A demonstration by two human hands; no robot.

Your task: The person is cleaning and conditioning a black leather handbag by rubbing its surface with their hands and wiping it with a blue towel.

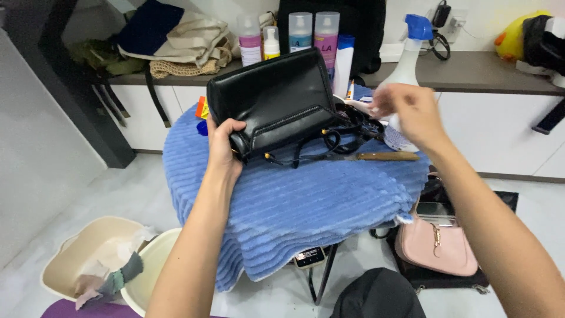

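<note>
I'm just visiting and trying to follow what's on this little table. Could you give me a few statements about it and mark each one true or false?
1. The left hand grips the lower corner of the black handbag. True.
2. The black handbag rests on a red towel. False: the ribbed cloth under it is blue.
3. The right hand is at the white spray bottle with the blue nozzle. True, though motion blur hides whether it has a grip on it.
4. The pink handbag lies on the table beside the black one. False: it sits lower down, to the right of the table.
5. A wooden-handled tool lies on the cloth. True.
</note>
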